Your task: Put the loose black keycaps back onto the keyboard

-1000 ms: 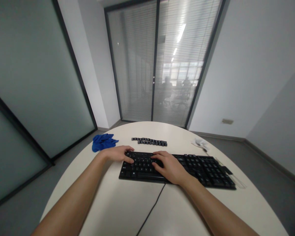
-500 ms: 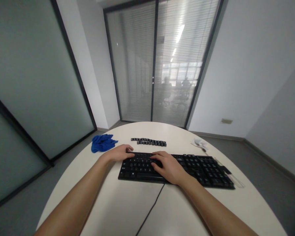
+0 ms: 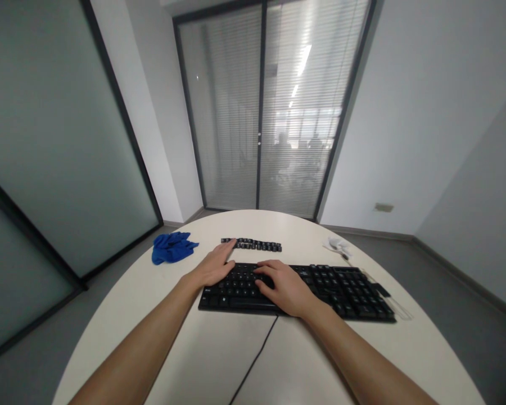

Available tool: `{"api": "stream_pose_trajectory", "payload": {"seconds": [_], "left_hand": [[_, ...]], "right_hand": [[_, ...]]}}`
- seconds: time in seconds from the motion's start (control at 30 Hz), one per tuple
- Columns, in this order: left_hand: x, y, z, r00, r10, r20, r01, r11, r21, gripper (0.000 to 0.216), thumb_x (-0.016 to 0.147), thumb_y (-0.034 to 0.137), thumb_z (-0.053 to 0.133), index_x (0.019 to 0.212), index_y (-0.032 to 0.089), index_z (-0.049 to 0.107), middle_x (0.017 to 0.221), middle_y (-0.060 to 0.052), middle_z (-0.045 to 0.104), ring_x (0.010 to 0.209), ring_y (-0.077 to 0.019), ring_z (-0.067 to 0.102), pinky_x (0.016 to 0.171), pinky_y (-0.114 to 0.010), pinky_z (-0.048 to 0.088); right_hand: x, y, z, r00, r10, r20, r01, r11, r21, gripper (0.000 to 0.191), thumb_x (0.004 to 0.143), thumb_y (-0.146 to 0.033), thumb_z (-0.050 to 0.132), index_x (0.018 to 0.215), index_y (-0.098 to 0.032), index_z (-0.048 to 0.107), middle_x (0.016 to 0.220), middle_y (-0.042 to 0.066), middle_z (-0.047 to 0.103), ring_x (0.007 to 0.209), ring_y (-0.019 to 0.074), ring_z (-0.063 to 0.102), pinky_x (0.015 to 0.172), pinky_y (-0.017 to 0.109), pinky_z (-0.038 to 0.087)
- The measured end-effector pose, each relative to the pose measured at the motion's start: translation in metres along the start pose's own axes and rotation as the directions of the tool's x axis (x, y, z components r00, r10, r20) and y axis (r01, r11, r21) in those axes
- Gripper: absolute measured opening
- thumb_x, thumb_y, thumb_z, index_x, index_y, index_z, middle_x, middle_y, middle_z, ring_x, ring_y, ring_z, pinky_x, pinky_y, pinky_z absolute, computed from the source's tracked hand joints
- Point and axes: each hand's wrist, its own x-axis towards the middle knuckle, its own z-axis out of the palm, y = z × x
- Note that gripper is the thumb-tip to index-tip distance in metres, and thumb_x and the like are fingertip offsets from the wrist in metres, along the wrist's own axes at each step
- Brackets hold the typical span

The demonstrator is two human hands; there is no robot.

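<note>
keycap rows [image 3: 265,246] run rightward from left hand [image 3: 214,265], nearer one: fingers extended, thumb apart; right hand [image 3: 288,287] loosely spread over keyboard [image 3: 352,289].

Honestly can't read anything on my keyboard [image 3: 354,289] or the loose keycaps [image 3: 259,246], all too tiny and blurry.
</note>
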Motion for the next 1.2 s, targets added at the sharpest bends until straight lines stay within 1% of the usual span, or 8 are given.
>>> {"api": "stream_pose_trajectory", "payload": {"seconds": [0.23,0.37,0.57,0.63,0.7,0.83,1.03,1.2], "left_hand": [[-0.001,0.003,-0.010,0.993,-0.083,0.082,0.084,0.996,0.002,0.069,0.094,0.036,0.037,0.158,0.014,0.024,0.162,-0.012,0.031,0.147,-0.0287,0.033,0.120,-0.043,0.025],[0.000,-0.001,-0.010,0.997,-0.062,0.048,0.062,0.998,-0.008,0.065,0.096,0.036,0.034,0.157,0.014,0.027,0.161,-0.011,0.034,0.146,-0.0272,0.034,0.120,-0.042,0.024],[0.004,-0.007,-0.002,0.999,-0.011,-0.032,0.013,0.999,0.042,0.061,0.093,0.032,0.038,0.151,0.012,0.037,0.150,-0.015,0.048,0.139,-0.0278,0.042,0.118,-0.043,0.029],[0.004,-0.008,-0.002,0.999,0.007,-0.042,-0.005,0.999,0.048,0.060,0.093,0.031,0.038,0.149,0.010,0.039,0.152,-0.015,0.045,0.141,-0.0274,0.039,0.120,-0.042,0.026],[0.004,-0.008,-0.002,1.000,0.000,-0.017,0.000,0.999,0.036,0.062,0.093,0.031,0.037,0.151,0.009,0.037,0.158,-0.015,0.037,0.146,-0.0272,0.033,0.121,-0.042,0.022],[0.003,-0.005,-0.006,0.997,-0.047,0.059,0.047,0.999,-0.001,0.067,0.094,0.033,0.037,0.157,0.014,0.027,0.163,-0.011,0.027,0.148,-0.0286,0.031,0.120,-0.044,0.024],[0.003,0.000,-0.009,0.993,-0.076,0.094,0.073,0.997,0.033,0.068,0.094,0.036,0.037,0.158,0.015,0.023,0.162,-0.011,0.029,0.146,-0.0294,0.034,0.118,-0.043,0.026],[0.004,-0.003,-0.007,0.997,-0.078,0.020,0.077,0.995,0.066,0.063,0.096,0.041,0.038,0.155,0.017,0.033,0.158,-0.012,0.039,0.143,-0.0303,0.040,0.116,-0.044,0.030]], "right_hand": [[0.000,-0.001,-0.001,1.000,0.003,0.000,-0.003,1.000,0.000,0.028,0.093,-0.033,0.060,0.115,-0.021,0.072,0.122,0.010,0.069,0.115,0.0255,0.061,0.105,0.042,0.046],[0.000,-0.002,-0.002,1.000,0.006,0.010,-0.007,1.000,0.003,0.027,0.093,-0.033,0.060,0.114,-0.020,0.073,0.122,0.010,0.069,0.115,0.0256,0.062,0.105,0.042,0.046],[0.000,0.000,-0.001,1.000,0.007,0.001,-0.007,1.000,0.002,0.028,0.092,-0.033,0.061,0.114,-0.021,0.073,0.122,0.010,0.069,0.115,0.0257,0.062,0.105,0.042,0.046],[0.000,0.000,0.000,1.000,0.006,-0.002,-0.006,1.000,-0.001,0.028,0.093,-0.034,0.060,0.115,-0.022,0.072,0.123,0.009,0.069,0.116,0.0255,0.061,0.105,0.042,0.046],[-0.001,0.000,0.001,1.000,0.005,-0.002,-0.005,1.000,-0.001,0.028,0.093,-0.034,0.060,0.115,-0.022,0.072,0.122,0.009,0.069,0.116,0.0252,0.061,0.105,0.041,0.046],[-0.001,-0.001,-0.001,1.000,0.007,0.001,-0.007,1.000,0.001,0.028,0.093,-0.034,0.060,0.115,-0.021,0.072,0.122,0.009,0.069,0.115,0.0250,0.061,0.105,0.041,0.046],[-0.001,-0.002,-0.002,1.000,0.000,0.000,0.000,1.000,-0.002,0.028,0.093,-0.033,0.059,0.115,-0.021,0.072,0.122,0.009,0.069,0.116,0.0254,0.061,0.106,0.041,0.046],[-0.001,-0.001,-0.002,1.000,0.004,0.003,-0.004,1.000,0.000,0.028,0.093,-0.033,0.059,0.115,-0.021,0.072,0.123,0.009,0.069,0.115,0.0250,0.061,0.106,0.041,0.046]]}}
